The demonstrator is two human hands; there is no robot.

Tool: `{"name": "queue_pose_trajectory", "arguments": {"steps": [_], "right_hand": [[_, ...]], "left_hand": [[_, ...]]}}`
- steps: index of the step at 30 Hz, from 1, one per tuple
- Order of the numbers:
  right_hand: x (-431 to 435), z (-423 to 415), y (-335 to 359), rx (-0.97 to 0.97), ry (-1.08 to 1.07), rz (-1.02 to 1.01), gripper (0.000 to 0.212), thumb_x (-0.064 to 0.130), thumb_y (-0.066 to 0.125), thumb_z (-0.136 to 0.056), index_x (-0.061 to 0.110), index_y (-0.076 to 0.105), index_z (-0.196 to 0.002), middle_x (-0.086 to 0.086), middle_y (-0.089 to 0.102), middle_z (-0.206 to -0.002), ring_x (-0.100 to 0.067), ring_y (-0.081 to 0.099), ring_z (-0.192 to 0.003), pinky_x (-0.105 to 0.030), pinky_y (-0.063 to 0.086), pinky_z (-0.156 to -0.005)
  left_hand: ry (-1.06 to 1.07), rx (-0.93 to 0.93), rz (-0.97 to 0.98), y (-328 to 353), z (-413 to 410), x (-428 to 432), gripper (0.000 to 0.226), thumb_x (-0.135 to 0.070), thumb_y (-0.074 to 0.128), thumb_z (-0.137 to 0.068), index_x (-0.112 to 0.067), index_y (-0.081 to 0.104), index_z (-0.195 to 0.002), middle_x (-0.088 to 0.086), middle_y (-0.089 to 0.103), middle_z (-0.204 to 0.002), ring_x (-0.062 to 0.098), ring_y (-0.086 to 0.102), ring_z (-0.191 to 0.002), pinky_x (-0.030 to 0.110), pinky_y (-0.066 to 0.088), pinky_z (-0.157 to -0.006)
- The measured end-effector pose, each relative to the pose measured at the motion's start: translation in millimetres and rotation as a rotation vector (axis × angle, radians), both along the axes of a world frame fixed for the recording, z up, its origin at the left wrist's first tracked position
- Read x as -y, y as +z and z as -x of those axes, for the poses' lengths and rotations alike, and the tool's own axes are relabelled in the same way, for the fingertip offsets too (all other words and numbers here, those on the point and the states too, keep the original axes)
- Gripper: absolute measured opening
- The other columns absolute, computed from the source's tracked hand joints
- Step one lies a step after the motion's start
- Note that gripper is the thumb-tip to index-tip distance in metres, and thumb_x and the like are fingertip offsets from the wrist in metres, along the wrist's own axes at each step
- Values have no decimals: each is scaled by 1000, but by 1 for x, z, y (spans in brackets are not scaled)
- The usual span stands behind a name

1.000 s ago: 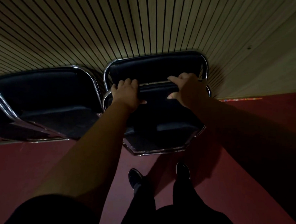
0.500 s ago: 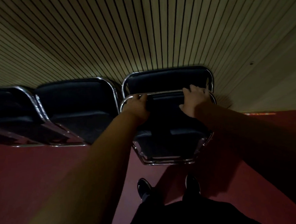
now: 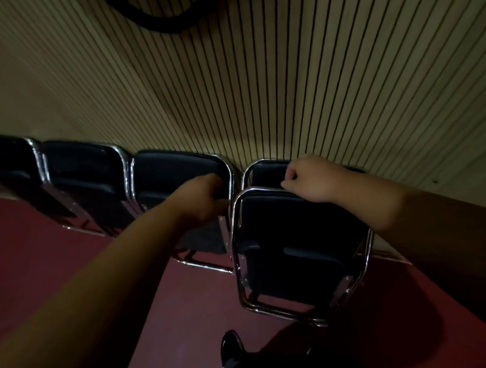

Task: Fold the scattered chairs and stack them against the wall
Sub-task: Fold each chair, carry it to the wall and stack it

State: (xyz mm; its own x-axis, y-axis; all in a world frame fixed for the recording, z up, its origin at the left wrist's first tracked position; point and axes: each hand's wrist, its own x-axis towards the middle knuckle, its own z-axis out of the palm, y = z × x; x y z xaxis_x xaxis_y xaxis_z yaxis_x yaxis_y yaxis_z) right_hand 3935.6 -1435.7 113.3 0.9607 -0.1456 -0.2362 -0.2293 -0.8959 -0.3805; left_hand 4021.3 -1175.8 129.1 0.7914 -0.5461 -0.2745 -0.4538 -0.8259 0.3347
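The right hand curls over the top of the folded chair by the wall, the left hand just beside its frame (too blurred to tell its grip).

Outstretched arms; left hand blurred; right hand curled.

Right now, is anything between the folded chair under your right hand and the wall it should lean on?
Only another chair, already leaning on the wall directly behind the folded chair that the right hand grips by its top rail. That is the stack it joins; nothing else visible stands between.
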Motion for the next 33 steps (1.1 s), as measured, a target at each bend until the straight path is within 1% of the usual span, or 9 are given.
{"name": "queue_pose_trajectory", "arguments": {"steps": [4, 7, 10, 13, 17, 20, 25, 30, 33], "right_hand": [[-43, -37, 20, 125, 85, -41, 21, 35, 67, -96, 17, 78, -97, -2, 69, -101, -20, 65, -98, -35, 53, -87], [-81, -66, 24, 141, 115, -132, 19, 39, 69, -94, 22, 77, -91, 7, 69, -93, -16, 66, -91, -32, 53, -78], [-125, -87, 28, 172, 158, -201, 18, 40, 68, -96, 24, 76, -96, 9, 69, -93, -12, 63, -90, -28, 42, -72], [-171, -101, 30, 175, 208, -219, 20, 38, 66, -98, 22, 77, -97, 8, 69, -94, -12, 63, -88, -30, 46, -75], [-244, -122, 33, 161, 235, -248, 21, 34, 64, -98, 19, 78, -95, 11, 70, -88, -12, 67, -91, -32, 52, -80], [-308, -143, 41, 171, 270, -221, 25, 33, 63, -97, 12, 78, -97, -4, 76, -95, -22, 69, -93, -39, 55, -87], [-432, -183, 56, 175, 327, -220, 19, 33, 61, -96, 20, 75, -96, 1, 75, -95, -20, 68, -93, -38, 56, -89], [-573, -203, 68, 206, 438, -279, 10, 36, 63, -94, 29, 70, -93, 11, 70, -92, -13, 66, -86, -32, 53, -75], [-646, -209, 74, 200, 503, -325, 7, 34, 64, -94, 31, 70, -94, 11, 70, -89, -9, 67, -79, -28, 50, -65]], "left_hand": [[165, 68, 121, 24, -2, -26, 41, -36, 73, -95, -14, 64, -129, 6, 70, -121, 26, 65, -113, 36, 51, -95], [238, 84, 171, 29, 0, -45, 41, -34, 72, -97, -14, 64, -132, 7, 70, -124, 25, 65, -116, 30, 48, -94], [324, 85, 241, 28, 1, -71, 43, -35, 73, -96, -17, 64, -134, 2, 71, -125, 19, 66, -115, 25, 46, -93], [403, 75, 285, 21, 2, -108, 42, -36, 74, -94, -20, 65, -131, -1, 72, -122, 18, 67, -112, 32, 52, -98], [512, 81, 343, 22, -2, -178, 36, -33, 75, -94, -20, 68, -126, 0, 74, -114, 21, 70, -104, 38, 57, -93], [589, 104, 344, 27, -16, -246, 32, -33, 73, -95, -19, 69, -123, -3, 72, -111, 18, 69, -103, 28, 52, -87], [695, 125, 419, 35, -43, -369, 30, -31, 71, -97, -16, 71, -123, 0, 73, -118, 17, 68, -107, 34, 54, -98], [818, 118, 539, 42, -54, -490, 21, -31, 72, -95, -21, 71, -113, -1, 75, -104, 17, 73, -96, 43, 59, -94], [920, 148, 562, 46, -50, -554, 23, -30, 71, -96, -20, 72, -116, -5, 74, -97, 13, 71, -89, 33, 58, -80]]}}
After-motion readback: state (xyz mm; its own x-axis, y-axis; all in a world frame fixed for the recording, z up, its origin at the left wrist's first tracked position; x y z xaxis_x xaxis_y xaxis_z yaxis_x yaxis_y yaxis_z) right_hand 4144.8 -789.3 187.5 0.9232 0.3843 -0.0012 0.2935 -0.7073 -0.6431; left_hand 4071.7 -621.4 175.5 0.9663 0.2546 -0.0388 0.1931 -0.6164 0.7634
